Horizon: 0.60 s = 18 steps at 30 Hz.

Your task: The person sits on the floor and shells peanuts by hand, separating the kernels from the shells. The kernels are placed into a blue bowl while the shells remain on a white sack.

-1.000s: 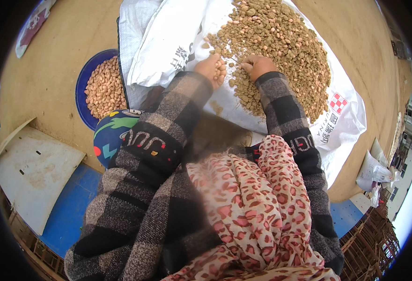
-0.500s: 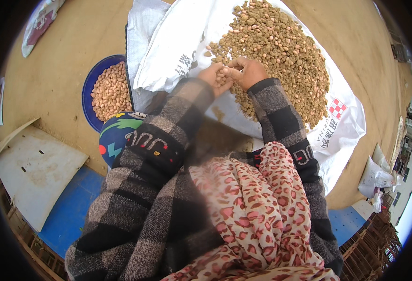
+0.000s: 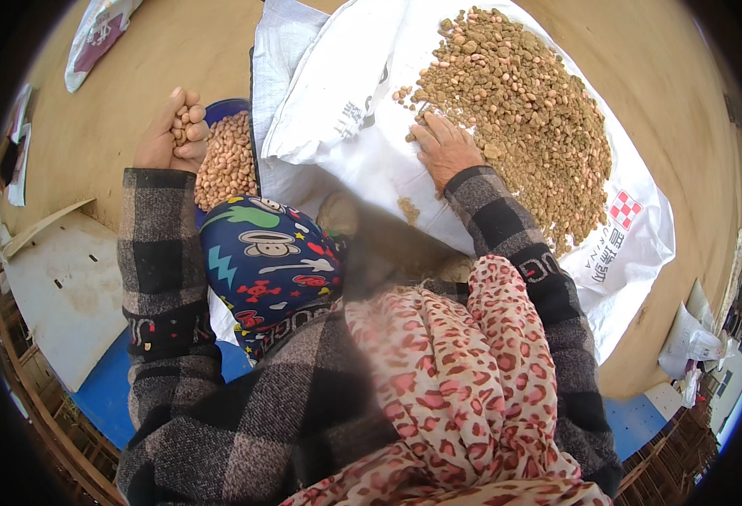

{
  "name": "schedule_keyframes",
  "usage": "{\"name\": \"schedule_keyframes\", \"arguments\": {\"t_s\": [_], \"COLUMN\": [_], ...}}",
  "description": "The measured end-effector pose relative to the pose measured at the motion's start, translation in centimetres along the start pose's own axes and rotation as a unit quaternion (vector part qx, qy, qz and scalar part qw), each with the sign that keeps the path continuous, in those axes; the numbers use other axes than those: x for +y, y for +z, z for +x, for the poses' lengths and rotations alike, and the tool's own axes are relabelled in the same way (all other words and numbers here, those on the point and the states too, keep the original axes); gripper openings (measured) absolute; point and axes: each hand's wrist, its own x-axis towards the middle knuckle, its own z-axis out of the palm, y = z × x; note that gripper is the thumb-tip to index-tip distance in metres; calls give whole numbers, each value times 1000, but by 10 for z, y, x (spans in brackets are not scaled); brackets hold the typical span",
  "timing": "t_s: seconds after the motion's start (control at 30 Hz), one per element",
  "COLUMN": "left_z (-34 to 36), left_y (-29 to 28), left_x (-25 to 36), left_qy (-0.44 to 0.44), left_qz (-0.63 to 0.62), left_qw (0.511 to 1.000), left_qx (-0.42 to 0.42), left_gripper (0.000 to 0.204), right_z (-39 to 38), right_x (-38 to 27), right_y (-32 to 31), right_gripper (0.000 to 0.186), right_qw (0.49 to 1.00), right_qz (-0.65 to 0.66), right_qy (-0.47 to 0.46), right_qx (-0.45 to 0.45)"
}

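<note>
Cupped round several shelled peanuts [image 3: 187, 126], my left hand [image 3: 162, 139] is raised at the left rim of a blue bowl [image 3: 228, 106]. Pinkish peanuts [image 3: 228, 164] fill that bowl. My right hand [image 3: 448, 150] lies palm down at the near left edge of a pile of brown soil clods [image 3: 523, 118] mixed with peanuts. Its fingers are stretched out, with the tips at a few clods; nothing shows in its grip. Under the pile spreads a white woven sack [image 3: 337, 101].
My knee in patterned blue cloth [image 3: 270, 244] rises just below the bowl. A white board [image 3: 59, 291] and a blue sheet [image 3: 110, 392] are at the lower left. Another bag [image 3: 93, 42] lies far left on brown ground [image 3: 185, 51]. White bags [image 3: 683, 333] stand at right.
My left hand has moved left from beside the right hand to the bowl, carrying peanuts. My right hand has parted from it and turned palm down at the pile's edge.
</note>
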Motion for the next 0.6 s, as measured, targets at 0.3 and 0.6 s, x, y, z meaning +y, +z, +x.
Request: {"name": "schedule_keyframes", "arguments": {"t_s": [0.3,0.6], "left_z": [73,81], "left_y": [-141,43], "left_x": [-50,5], "left_qy": [9,121], "left_qz": [199,414], "left_qw": [941,899], "left_qx": [273,82], "left_gripper": [24,29], "right_z": [-95,-48], "right_x": [16,45], "right_y": [-33,2], "right_gripper": [30,30], "right_qw": [994,981], "right_qz": [102,88], "right_qy": [37,164], "right_qx": [-4,55]}}
